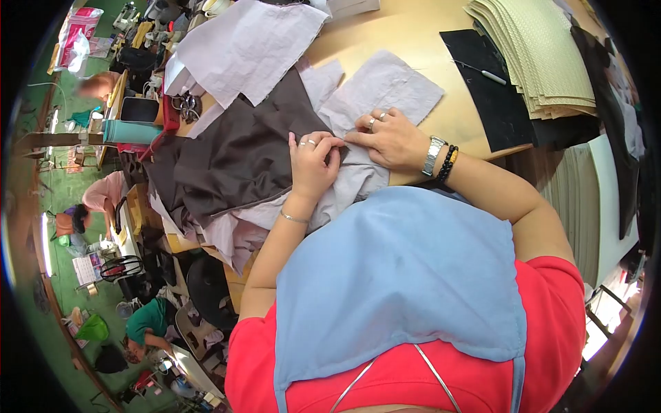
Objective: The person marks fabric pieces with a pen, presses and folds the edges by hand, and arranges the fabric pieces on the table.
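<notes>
My left hand (314, 164), with rings and a thin bracelet, has its thumb and fingers pinched together at the edge of a pale lilac cloth (352, 180). My right hand (396, 141), wearing rings, a metal watch and bead bracelets, pinches the same cloth with its index fingertip almost against my left fingers. The exact spot between the fingertips is hidden. A crumpled dark brown cloth (234, 155) spreads left of my left hand. Beyond my right hand lies a flat pale lilac piece (385, 89) on the wooden table (351, 31).
Another pale piece (248, 45) overlaps the dark cloth. Scissors (186, 107) are at the table's left side. A white-handled tool (492, 77) rests on black material (482, 103), beside stacked cream textured sheets (537, 55). People (148, 323) work at benches lower left.
</notes>
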A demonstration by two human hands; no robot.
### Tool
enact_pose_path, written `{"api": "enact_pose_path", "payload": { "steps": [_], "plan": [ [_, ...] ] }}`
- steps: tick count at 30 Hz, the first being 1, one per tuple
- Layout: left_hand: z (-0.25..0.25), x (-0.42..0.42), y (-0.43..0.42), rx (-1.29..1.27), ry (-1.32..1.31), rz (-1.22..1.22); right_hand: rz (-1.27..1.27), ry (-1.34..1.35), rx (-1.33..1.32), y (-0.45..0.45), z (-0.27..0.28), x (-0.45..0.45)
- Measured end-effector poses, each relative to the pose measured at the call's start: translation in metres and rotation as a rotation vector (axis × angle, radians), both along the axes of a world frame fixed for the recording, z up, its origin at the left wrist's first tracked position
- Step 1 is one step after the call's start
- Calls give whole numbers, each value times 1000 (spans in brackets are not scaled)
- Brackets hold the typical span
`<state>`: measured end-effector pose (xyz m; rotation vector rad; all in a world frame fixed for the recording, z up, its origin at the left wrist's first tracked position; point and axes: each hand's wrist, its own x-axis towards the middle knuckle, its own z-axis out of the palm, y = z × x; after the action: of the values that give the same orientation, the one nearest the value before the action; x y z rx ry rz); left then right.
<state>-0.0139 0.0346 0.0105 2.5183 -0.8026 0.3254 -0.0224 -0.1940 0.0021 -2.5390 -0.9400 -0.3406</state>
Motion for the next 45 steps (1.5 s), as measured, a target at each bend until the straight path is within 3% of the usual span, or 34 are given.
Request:
{"api": "enact_pose_path", "payload": {
  "steps": [8, 17, 45],
  "plan": [
    [-1, -1, -1, 12, -19, -3, -1, 102, -92, 1, 11, 0],
    [1, -3, -1, 50, -60, -2, -21, 40, 90, -1, -5, -2],
    [14, 2, -2, 324, -166, -87, -30, 30, 87, -2, -1, -4]
  ]
}}
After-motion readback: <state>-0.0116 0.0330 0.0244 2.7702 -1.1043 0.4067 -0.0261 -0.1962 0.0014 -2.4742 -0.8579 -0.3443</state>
